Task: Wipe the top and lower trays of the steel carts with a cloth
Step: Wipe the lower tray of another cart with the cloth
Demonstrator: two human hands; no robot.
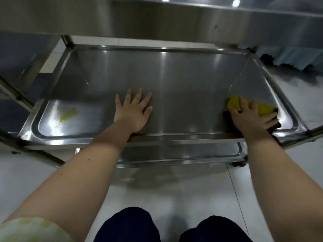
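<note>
A steel cart fills the view, and I look down on its shiny tray [174, 81]. My left hand [133, 111] lies flat on the tray near its front edge, fingers spread and straight. My right hand [251, 117] presses a yellow cloth [262, 108] against the tray's front right corner, fingers spread over it. A dark underside of the cloth shows beneath the palm. A lower tray [174, 154] of the cart peeks out below the front rim. A yellowish reflection shows on the tray's left part.
A steel tray [157, 18] hangs over the far side. Another steel frame [15, 95] stands at the left. A blue-green mop head [293, 58] lies on the floor at the right. White floor tiles [174, 193] and my dark-trousered knees fill the foreground.
</note>
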